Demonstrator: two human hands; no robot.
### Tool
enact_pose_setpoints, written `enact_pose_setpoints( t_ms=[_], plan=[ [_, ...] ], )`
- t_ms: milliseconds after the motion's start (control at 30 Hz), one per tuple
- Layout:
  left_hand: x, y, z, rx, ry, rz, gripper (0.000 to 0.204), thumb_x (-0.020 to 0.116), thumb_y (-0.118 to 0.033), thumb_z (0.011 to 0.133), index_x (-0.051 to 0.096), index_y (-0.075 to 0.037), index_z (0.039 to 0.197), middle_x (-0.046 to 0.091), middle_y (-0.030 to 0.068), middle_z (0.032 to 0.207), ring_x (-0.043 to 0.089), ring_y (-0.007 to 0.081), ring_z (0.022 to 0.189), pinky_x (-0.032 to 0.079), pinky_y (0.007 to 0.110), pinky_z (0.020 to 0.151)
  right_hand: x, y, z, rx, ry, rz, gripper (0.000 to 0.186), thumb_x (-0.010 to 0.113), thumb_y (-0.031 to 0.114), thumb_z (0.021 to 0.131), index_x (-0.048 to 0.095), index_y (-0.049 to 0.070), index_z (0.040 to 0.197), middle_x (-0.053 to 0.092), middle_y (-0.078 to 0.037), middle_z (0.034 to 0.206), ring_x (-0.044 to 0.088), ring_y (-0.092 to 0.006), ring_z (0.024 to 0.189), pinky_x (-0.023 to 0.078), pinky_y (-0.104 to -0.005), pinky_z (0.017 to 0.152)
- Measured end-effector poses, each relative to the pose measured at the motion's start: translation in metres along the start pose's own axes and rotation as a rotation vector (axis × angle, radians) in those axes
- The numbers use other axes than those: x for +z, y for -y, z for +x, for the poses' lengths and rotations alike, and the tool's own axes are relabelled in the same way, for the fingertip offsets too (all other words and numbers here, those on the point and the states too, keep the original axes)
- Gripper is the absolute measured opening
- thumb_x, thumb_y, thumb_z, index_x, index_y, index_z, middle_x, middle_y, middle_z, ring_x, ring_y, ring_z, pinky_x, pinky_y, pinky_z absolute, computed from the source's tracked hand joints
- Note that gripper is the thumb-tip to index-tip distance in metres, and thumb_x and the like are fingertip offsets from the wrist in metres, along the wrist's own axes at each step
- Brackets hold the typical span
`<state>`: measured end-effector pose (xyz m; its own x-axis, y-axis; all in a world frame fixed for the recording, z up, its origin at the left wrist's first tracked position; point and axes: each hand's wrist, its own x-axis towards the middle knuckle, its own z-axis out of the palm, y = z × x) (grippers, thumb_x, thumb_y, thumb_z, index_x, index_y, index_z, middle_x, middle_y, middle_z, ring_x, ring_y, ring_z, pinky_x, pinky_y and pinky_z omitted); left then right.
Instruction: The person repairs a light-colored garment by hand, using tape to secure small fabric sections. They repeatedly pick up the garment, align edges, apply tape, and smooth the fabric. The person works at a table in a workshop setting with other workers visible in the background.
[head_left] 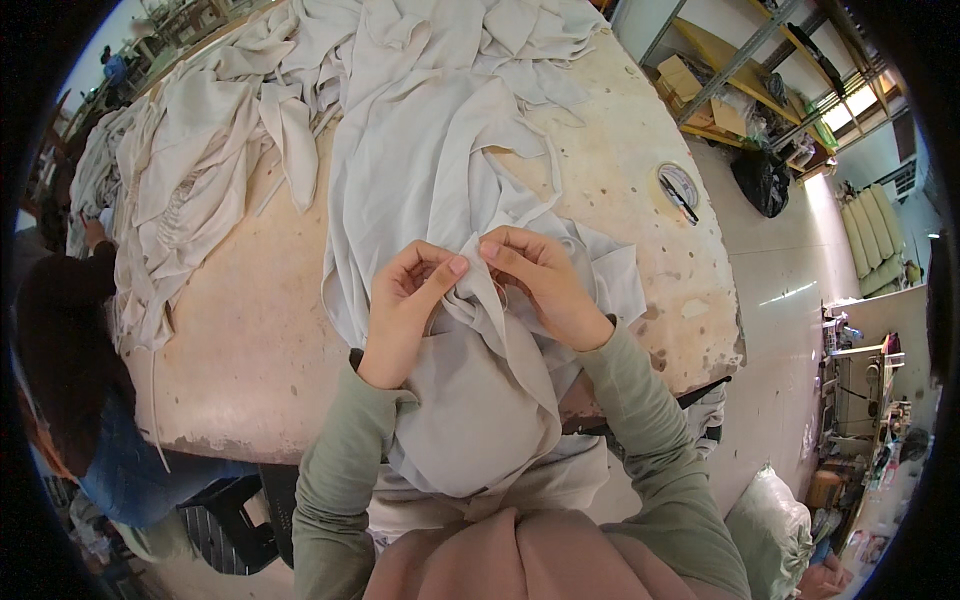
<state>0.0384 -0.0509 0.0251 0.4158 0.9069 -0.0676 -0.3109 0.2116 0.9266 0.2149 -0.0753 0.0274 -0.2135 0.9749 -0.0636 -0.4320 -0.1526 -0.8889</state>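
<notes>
A light grey garment [390, 170] lies across the table and drapes over its near edge onto my lap. Both my hands are pinched on its fabric, close together near the table's front. My left hand [408, 305] grips a fold between thumb and forefinger. Just to its right, my right hand [540, 280] pinches the same gathered part, the fingertips nearly touching those of the left. A narrow strip of the cloth hangs down from between them. What exactly lies under the fingertips is too small to tell.
More grey garments [200, 160] are heaped at the table's [250, 380] far left. A tape roll [675, 185] with a black pen [680, 200] lies at right. Another person [70, 340] works at the left edge. Shelves [740, 75] and a white sack [770, 525] stand right.
</notes>
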Motion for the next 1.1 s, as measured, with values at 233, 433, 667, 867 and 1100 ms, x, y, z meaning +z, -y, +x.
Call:
enact_pose_setpoints(
  t_ms=[233,433,667,867,1100],
  plan=[
    [0.0,0.003,-0.001,0.215,-0.099,0.211,0.012,0.066,-0.016,0.088,0.059,-0.005,0.089,0.058,-0.0035,0.085,0.049,0.0047,0.077,0.037,0.021,0.068,-0.013,-0.002,0.002,-0.181,-0.126,-0.388,0.019,0.056,0.021,0.095,0.063,0.003,0.098,0.061,-0.001,0.083,0.051,-0.0056,0.071,0.044,-0.0228,0.065],
    [-0.058,-0.013,-0.002,0.44,-0.394,0.021,0.019,0.055,-0.027,0.094,0.055,-0.008,0.092,0.052,-0.0019,0.088,0.046,0.0076,0.083,0.039,0.025,0.075,-0.081,0.054,-0.009,-0.349,-0.699,-0.717,0.023,0.054,0.023,0.094,0.065,0.003,0.099,0.065,-0.002,0.083,0.054,-0.0076,0.07,0.042,-0.0234,0.064],
    [-0.129,-0.051,-0.004,0.571,-0.571,-0.328,0.012,0.052,-0.021,0.096,0.054,-0.01,0.093,0.052,-0.0011,0.085,0.049,0.008,0.078,0.041,0.021,0.073,-0.085,0.042,-0.015,0.11,-0.331,-1.232,0.019,0.063,0.022,0.088,0.068,0.003,0.085,0.063,0.001,0.079,0.05,-0.007,0.07,0.04,-0.0221,0.067],
    [-0.058,-0.015,0.001,0.453,-0.387,0.363,0.01,0.055,-0.015,0.093,0.057,-0.006,0.096,0.056,-0.0004,0.09,0.049,0.0046,0.082,0.04,0.02,0.071,-0.052,0.048,-0.013,-0.277,-0.284,-0.516,0.023,0.07,0.023,0.082,0.062,0.003,0.091,0.057,0.003,0.069,0.051,-0.007,0.068,0.041,-0.0231,0.063],
    [-0.012,0.006,0.01,0.118,-0.119,0.272,0.014,0.063,-0.011,0.089,0.058,-0.003,0.1,0.061,-0.0001,0.086,0.054,0.0048,0.078,0.042,0.019,0.068,-0.085,0.046,-0.018,-0.145,-0.716,-1.55,0.017,0.062,0.006,0.082,0.063,0.005,0.098,0.061,-0.005,0.084,0.058,-0.0151,0.075,0.045,-0.0257,0.061]
  ],
)
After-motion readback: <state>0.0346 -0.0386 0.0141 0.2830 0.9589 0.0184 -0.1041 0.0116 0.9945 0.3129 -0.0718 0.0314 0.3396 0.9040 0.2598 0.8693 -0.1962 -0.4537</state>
